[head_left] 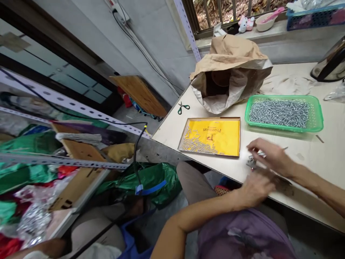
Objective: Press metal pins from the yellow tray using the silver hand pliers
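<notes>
At the table's front edge, my right hand (275, 156) is over a small metal fixture (251, 162), its fingers bent and thumb and index finger drawn together; anything between them is too small to make out. Just below it, my left hand (257, 189) is curled beside the same fixture, partly blurred, and what it grips is hidden. To the left lies a shallow box (226, 138) with a yellow bottom, with many small metal pins (198, 145) gathered along its near left side. Beyond my hands stands a green plastic basket (318, 117) full of similar pins (279, 113).
A large open brown paper bag (237, 72) stands at the back of the table (172, 126). Green-handled scissors (183, 107) lie near the left edge. A kettle (330, 63) is at the far right. Another person's leg (94, 230) shows at lower left, near a black cable (136, 154).
</notes>
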### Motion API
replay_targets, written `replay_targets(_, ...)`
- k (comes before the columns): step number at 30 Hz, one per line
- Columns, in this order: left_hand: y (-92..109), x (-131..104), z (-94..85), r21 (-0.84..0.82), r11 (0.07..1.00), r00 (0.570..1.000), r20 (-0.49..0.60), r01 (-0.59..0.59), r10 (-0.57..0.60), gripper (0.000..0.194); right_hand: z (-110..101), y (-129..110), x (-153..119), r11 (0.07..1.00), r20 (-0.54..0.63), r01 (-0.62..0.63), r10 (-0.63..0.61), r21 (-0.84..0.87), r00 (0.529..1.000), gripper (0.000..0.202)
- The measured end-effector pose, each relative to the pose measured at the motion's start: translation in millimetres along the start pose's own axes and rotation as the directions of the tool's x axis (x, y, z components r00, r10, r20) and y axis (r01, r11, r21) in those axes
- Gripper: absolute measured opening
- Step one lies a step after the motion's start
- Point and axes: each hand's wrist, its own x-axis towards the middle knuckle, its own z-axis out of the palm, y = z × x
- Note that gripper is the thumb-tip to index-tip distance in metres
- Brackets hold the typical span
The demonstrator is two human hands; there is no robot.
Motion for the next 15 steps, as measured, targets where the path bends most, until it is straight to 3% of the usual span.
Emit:
replay_targets(1, -15.8, -5.1, -12.8, -0.003, 1.000, 0.999, -0.017, 0.031, -0.031, 0.030, -15.6, 7.1, 6.3, 0.997, -0.099, -0.077, 0.074, -0.028, 0.992, 0.029)
replay_targets(3, -54.6, -14.1, -38.8, 0.030, 0.976, 0.974, -0.076, 0.217, -0.214, 0.032, -43.2, 27.7, 16.3, 0.963, -0.237, -0.229, 0.193, -0.138, 0.952, 0.031)
replay_targets(4, -75.0, -17.0, -50.2, 0.071, 0.921, 0.920, -0.124, 0.382, -0.372, 0.033, -53.3, 39.5, 18.6, 0.938, -0.238, -0.283, 0.234, -0.202, 0.943, 0.034)
replay_targets(6, -111.2, -19.1, -66.3, 0.106, 0.857, 0.860, -0.158, 0.504, -0.486, 0.032, -63.2, 58.6, 15.4, 0.879, -0.193, -0.362, 0.315, -0.311, 0.929, 0.040)
replay_targets(9, -143.8, -18.8, -71.5, 0.150, 0.789, 0.803, -0.110, 0.596, -0.585, 0.023, -54.3, 61.1, -8.7, 0.864, -0.101, -0.377, 0.365, -0.335, 0.926, 0.046)
replay_targets(15, -161.2, -24.5, -55.6, 0.159, 0.789, 0.805, -0.098, 0.593, -0.585, 0.026, -6.7, 5.0, -82.3, 0.944, 0.136, -0.327, 0.331, -0.053, 0.934, 0.045)
